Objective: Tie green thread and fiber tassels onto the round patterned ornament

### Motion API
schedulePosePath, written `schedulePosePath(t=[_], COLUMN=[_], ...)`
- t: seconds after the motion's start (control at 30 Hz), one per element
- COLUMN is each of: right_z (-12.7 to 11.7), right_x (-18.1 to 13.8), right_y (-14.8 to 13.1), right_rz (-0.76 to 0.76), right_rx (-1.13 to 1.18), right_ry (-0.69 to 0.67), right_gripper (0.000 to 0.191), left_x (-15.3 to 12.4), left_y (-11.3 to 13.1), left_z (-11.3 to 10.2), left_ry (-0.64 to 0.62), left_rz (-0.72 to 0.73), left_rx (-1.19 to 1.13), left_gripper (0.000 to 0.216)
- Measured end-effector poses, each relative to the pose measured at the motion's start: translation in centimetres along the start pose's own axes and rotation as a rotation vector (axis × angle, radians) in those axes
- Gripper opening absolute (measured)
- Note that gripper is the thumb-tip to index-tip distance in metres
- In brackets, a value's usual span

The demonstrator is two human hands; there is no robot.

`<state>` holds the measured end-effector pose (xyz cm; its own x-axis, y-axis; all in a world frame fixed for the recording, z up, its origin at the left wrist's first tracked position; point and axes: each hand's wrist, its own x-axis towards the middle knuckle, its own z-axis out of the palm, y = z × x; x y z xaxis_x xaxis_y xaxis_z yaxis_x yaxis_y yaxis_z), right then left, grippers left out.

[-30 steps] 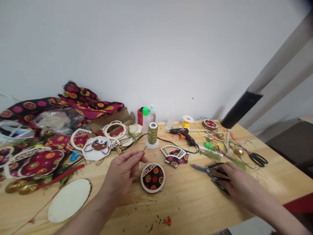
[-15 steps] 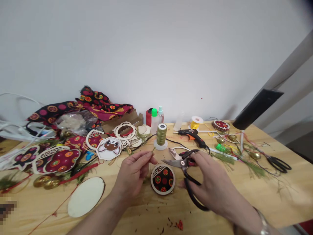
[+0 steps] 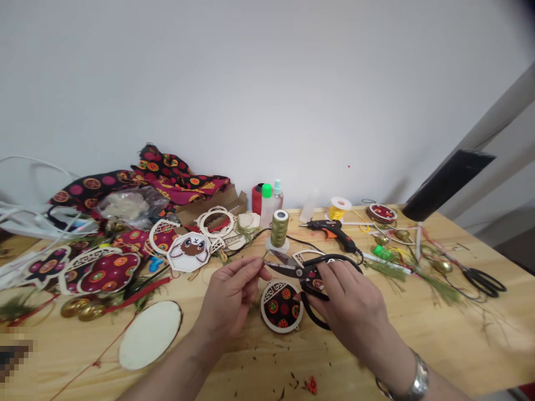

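My left hand (image 3: 232, 301) pinches a thin olive-gold thread that runs up to the olive thread spool (image 3: 279, 228) standing on its white base. Black-handled scissors (image 3: 301, 272) are gripped in my right hand (image 3: 351, 309), their blades slightly apart and pointing left, tips right beside my left fingertips and the thread. Below both hands a round wooden ornament (image 3: 281, 306) with black-and-red patterned fabric lies flat on the wooden table (image 3: 418, 334).
A black glue gun (image 3: 334, 231), yellow wire spool (image 3: 337, 208), bottles (image 3: 267, 203) and a second pair of scissors (image 3: 485, 280) lie at the back and right. Patterned fabric (image 3: 167, 175), wooden frames and ornaments (image 3: 104, 270) crowd the left. A blank oval wood slice (image 3: 149, 335) lies front left.
My right hand picked the scissors up from the right side of the table and brought them left to the thread at my left fingertips. The camera view shifted slightly.
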<state>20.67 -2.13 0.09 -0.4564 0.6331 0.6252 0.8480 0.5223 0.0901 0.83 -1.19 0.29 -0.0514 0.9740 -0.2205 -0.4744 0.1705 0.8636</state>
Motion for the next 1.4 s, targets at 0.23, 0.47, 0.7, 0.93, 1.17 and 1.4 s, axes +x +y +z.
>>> schedulePosePath(t=[0.23, 0.47, 0.7, 0.93, 1.17, 1.4], right_z=[0.5, 0.7, 0.7, 0.6, 0.7, 0.8], right_x=[-0.1, -0.1, -0.4, -0.2, -0.1, -0.5], right_y=[-0.4, -1.1, -0.9, -1.2, -1.5, -1.1], right_rz=[0.0, 0.037, 0.034, 0.034, 0.037, 0.035], right_rx=[-0.023, -0.016, -0.014, -0.006, -0.01, -0.017], right_ry=[0.015, 0.013, -0.015, -0.023, -0.002, -0.004], right_gripper=[0.034, 0.032, 0.03, 0.031, 0.032, 0.032], left_x=[0.0, -0.1, 0.0, -0.2, -0.1, -0.2], left_y=[0.0, 0.0, 0.0, 0.0, -0.1, 0.1], left_z=[0.0, 0.2, 0.1, 0.2, 0.0, 0.2], left_ry=[0.008, 0.012, 0.013, 0.011, 0.024, 0.012], left_rz=[-0.013, -0.01, 0.006, 0.0, 0.018, 0.031], left_rx=[-0.024, -0.031, -0.036, -0.044, -0.047, -0.048], left_gripper=[0.015, 0.015, 0.014, 0.013, 0.013, 0.013])
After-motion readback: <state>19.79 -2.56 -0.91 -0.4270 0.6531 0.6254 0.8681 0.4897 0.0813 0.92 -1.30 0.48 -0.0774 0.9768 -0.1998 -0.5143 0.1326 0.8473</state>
